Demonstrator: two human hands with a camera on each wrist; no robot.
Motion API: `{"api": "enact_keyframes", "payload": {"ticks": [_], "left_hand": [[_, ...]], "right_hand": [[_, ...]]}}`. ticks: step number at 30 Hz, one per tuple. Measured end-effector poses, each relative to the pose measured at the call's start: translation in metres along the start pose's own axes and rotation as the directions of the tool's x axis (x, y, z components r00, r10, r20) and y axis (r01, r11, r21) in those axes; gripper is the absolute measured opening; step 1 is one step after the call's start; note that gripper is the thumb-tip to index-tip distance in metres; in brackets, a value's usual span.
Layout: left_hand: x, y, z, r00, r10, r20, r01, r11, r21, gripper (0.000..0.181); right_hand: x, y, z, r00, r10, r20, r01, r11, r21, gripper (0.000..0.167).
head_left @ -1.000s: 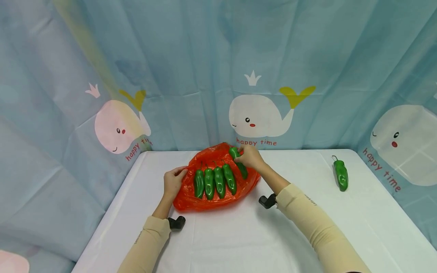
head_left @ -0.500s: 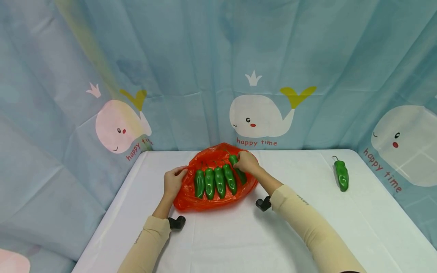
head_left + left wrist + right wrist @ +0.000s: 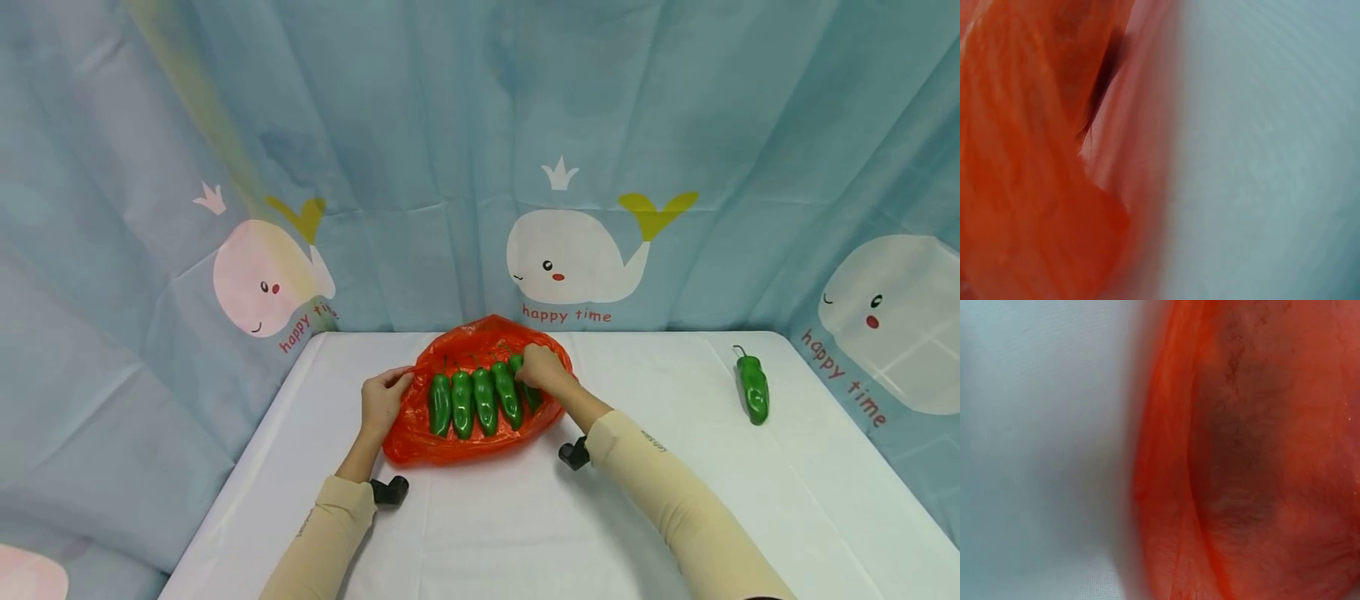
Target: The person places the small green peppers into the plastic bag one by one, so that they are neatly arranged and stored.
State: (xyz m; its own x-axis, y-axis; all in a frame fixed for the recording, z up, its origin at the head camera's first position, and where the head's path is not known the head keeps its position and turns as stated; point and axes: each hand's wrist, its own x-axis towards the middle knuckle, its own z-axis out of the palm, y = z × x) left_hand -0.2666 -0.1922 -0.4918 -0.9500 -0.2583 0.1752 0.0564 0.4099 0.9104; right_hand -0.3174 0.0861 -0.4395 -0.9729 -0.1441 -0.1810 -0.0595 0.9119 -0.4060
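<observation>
In the head view a red plastic bag (image 3: 420, 446) lies spread on the table with several green peppers (image 3: 485, 402) side by side on it. My left hand (image 3: 380, 406) pinches the bag's left edge between thumb and fingers. At the bag's right side, my right hand (image 3: 546, 371) grips the rightmost green pepper (image 3: 532, 398), which lies beside the row and is partly covered by the fingers. Both wrist views are filled mostly by the red bag (image 3: 1029, 187) and pale cloth; neither hand's fingers show clearly there.
Another green pepper (image 3: 753, 388) lies alone at the right of the white table (image 3: 495, 533). A blue curtain (image 3: 420, 167) with whale prints hangs right behind the table and along its sides.
My right hand has moved down and slightly toward me, bringing its pepper down alongside the row in the bag. The left hand has kept its hold on the bag's edge.
</observation>
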Motion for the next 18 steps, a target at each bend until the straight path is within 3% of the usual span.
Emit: {"api": "enact_keyframes", "payload": {"ticks": [6, 11, 18], "left_hand": [[0.0, -0.001, 0.001, 1.0, 0.002, 0.005, -0.002, 1.0, -0.011, 0.026], [0.0, 0.0, 0.001, 1.0, -0.001, 0.007, 0.001, 1.0, -0.014, 0.026], [0.0, 0.001, 0.001, 1.0, 0.0, 0.009, 0.0, 1.0, -0.02, 0.026]], "right_hand": [[-0.001, 0.001, -0.002, 1.0, -0.021, -0.01, 0.021, 1.0, -0.003, 0.023], [-0.005, 0.004, -0.012, 0.995, -0.09, -0.046, 0.09, 0.996, -0.015, 0.023], [-0.014, 0.009, -0.028, 0.981, -0.173, -0.086, 0.179, 0.982, 0.068, 0.035]]}}
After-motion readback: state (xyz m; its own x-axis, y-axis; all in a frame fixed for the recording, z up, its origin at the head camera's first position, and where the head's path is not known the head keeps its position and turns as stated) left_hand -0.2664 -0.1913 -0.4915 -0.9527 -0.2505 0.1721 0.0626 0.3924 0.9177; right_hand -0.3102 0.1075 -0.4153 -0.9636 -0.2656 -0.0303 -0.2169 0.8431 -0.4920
